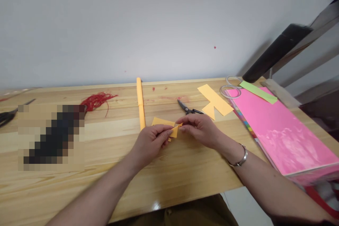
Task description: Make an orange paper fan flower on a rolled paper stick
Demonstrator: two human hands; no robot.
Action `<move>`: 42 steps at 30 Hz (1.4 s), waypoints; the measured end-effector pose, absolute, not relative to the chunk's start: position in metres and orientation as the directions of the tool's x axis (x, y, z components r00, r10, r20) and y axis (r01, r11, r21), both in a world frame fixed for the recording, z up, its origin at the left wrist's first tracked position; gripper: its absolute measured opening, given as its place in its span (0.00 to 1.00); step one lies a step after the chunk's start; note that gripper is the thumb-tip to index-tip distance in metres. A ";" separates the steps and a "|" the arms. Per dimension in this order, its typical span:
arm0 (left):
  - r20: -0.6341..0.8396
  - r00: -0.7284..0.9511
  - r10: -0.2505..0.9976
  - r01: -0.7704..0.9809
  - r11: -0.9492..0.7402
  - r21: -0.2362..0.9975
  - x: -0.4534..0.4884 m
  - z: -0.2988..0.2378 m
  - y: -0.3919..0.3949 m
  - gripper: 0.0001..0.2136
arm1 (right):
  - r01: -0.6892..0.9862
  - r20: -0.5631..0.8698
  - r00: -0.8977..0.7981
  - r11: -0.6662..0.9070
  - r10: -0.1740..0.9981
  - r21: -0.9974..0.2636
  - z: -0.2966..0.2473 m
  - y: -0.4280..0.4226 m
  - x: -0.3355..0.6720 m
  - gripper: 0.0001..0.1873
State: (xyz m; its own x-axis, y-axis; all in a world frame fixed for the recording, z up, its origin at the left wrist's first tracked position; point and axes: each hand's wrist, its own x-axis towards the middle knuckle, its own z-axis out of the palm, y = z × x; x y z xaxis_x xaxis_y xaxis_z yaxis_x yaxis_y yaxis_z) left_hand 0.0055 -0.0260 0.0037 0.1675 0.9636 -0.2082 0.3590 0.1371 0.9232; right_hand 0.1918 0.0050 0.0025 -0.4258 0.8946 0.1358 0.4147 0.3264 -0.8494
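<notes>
Both hands meet over the middle of the worktop [79, 183]: the left hand [152, 141] and the right hand [200, 129] each have their fingers clamped on one small orange paper piece [174, 129], held between them just above the wood. Its long axis runs left to right, from one hand to the other. Scissors [189, 109] lie just behind the right hand, an orange paper roll [141, 104] behind the left, and open room stays toward the near edge.

Both forearms reach forward; left hand [152, 141] and right hand [200, 129] meet, fingertips pinched (bracelet on right wrist).
</notes>
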 end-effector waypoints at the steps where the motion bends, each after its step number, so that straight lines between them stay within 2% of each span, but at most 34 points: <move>1: -0.203 0.170 0.964 0.365 0.129 0.922 0.005 0.003 -0.026 0.12 | 0.426 0.130 -0.425 0.324 0.896 -0.845 0.003 0.005 0.192 0.08; 9: -0.144 0.189 0.971 0.466 0.041 0.884 0.003 0.003 -0.024 0.12 | 0.427 0.113 -0.434 0.314 0.894 -0.848 0.004 0.006 0.193 0.06; 23: -0.078 0.237 0.968 0.471 -0.044 0.881 0.003 0.002 -0.024 0.15 | 0.448 0.278 -0.440 0.477 0.854 -0.756 0.006 0.002 0.188 0.06; 35: -0.067 0.247 0.967 0.477 -0.061 0.877 0.002 0.003 -0.024 0.12 | 0.427 0.286 -0.470 0.499 0.835 -0.754 0.005 0.002 0.188 0.07; 42: 0.002 0.261 0.965 0.515 -0.142 0.845 0.002 0.001 -0.026 0.13 | 0.420 0.283 -0.469 0.493 0.837 -0.762 0.005 0.001 0.188 0.06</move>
